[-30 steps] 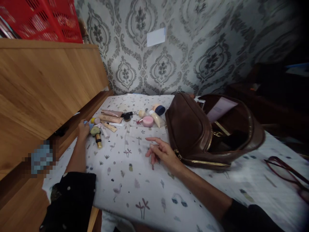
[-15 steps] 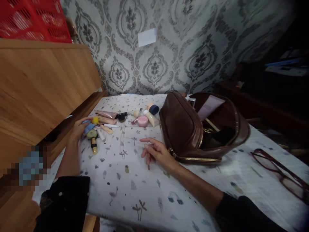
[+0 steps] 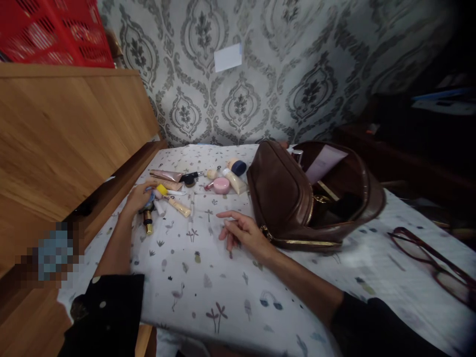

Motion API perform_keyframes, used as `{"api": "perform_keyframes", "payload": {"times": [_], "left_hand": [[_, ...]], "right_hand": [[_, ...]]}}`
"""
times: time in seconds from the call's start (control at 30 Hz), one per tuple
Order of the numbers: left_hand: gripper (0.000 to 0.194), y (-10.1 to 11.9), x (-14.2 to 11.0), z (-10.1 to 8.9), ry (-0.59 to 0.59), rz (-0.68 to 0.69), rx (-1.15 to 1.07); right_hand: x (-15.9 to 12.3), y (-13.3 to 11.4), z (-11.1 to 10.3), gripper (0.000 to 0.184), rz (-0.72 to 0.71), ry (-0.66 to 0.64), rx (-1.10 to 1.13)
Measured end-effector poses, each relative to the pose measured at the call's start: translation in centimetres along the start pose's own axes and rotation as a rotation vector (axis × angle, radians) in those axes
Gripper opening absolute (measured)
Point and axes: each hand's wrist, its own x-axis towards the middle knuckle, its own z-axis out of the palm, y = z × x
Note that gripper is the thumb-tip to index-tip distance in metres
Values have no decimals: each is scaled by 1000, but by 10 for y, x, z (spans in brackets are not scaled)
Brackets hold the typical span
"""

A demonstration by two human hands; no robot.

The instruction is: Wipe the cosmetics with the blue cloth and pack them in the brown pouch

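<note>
My left hand [image 3: 140,196] is curled around a small blue item [image 3: 150,199] with a yellow part [image 3: 161,190] beside its fingertips; the exact kind is unclear. Just below it lies a dark bottle with a gold cap [image 3: 148,223]. A cream-coloured tube [image 3: 180,207] and a white tube [image 3: 159,207] are close to its fingers. My right hand [image 3: 241,230] rests on the patterned cloth [image 3: 201,287], fingers loosely apart and holding nothing. Next to it stands a brown leather bag [image 3: 278,193], unzipped, with a pale lilac tube [image 3: 326,162] sticking up inside.
Farther back lie a pink jar [image 3: 221,186], a white tube with a pale cap [image 3: 235,182], a navy-lidded jar [image 3: 238,166], a rose tube [image 3: 166,175] and a black tube [image 3: 191,176]. Glasses [image 3: 420,253] lie at right. A wooden cabinet [image 3: 74,134] borders the left.
My left hand has moved right with the blue and yellow item. The cream-coloured tube has shifted right, and the green-topped round piece is now hidden. My right hand stays put.
</note>
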Motion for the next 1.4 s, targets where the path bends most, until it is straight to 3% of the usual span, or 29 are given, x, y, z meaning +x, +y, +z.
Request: {"api": "perform_keyframes", "payload": {"times": [0.1,0.27,0.5,0.67,0.87,1.03,1.13,1.27,1.4], "left_hand": [[33,14,-5,2,-69,74,16],[42,45,-14,3,-149,214,-168],[40,66,-29,22,-319,441,165],[46,65,-37,25,-400,351,471],[48,64,-34,21,-382,358,433],[52,60,-26,-3,-398,370,357],[58,60,-25,-10,-527,366,301],[59,75,-40,3,-695,337,459],[38,100,-59,26,-642,394,651]], "right_hand": [[0,1,0,52,2,-7,5],[1,2,0,49,-10,-8,9],[1,2,0,45,-23,-12,16],[1,2,0,42,-40,-22,14],[1,5,1,35,-47,-37,16],[-2,1,3,25,-30,-44,20],[-3,-3,5,19,-2,-50,19],[-5,-7,6,17,16,-39,4],[-6,-7,6,18,24,-50,8]]}}
